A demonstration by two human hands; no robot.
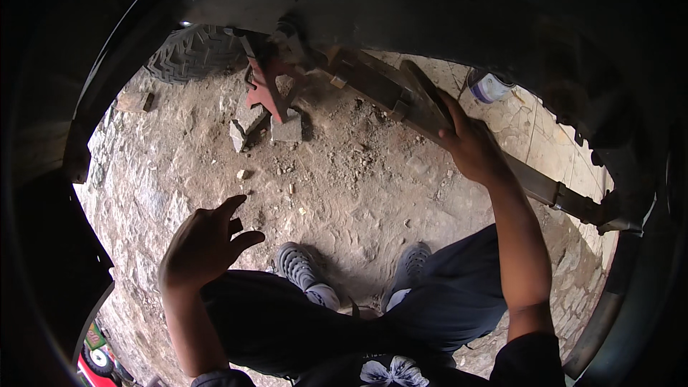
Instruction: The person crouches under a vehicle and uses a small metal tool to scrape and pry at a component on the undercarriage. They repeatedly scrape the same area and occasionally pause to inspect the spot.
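My right hand (471, 145) is closed round a flat, dark metal bar (423, 89) with a rounded end. The bar lies across a long leaf spring (527, 175), which has bands round it and runs from the upper middle down to the right. My left hand (208, 244) hangs over the dirt floor at the left, with thumb and forefinger apart and nothing in it. Its other fingers are partly curled. Ahead of it stands a red jack stand (266, 93), beside two pieces of concrete block (287, 127).
A dark vehicle underside (416, 11) spans the top. A chunky-treaded tyre (193, 54) stands at the far left, near a small wooden block (134, 102). A white and purple can (489, 87) stands at the back right. Loose stones and grit lie before my shoes (304, 265).
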